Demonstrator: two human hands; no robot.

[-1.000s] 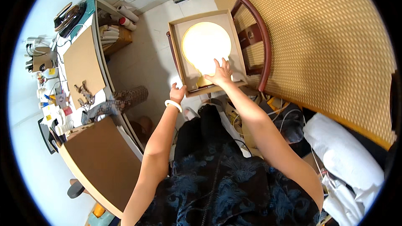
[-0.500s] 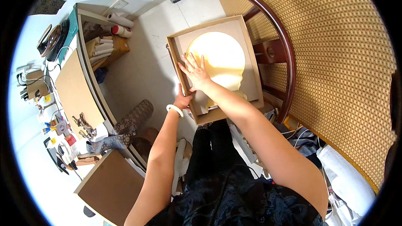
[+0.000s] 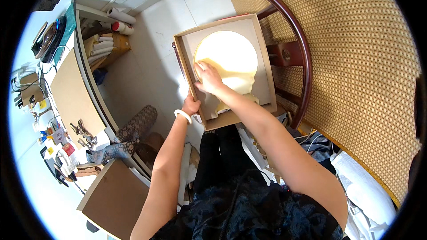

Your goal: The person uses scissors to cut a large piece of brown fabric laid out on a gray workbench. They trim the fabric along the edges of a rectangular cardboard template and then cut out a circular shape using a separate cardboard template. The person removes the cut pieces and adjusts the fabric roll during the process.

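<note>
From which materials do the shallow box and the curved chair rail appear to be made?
The shallow box looks like matte cardboard: plain brown, thin-walled, no shine. The curved chair rail is probably reddish-brown wood with glossy varnish: it shows bright highlights, but no clear grain.

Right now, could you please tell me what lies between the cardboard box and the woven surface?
In the head view, a curved dark-red chair rail lies between the box and woven surface.
</note>
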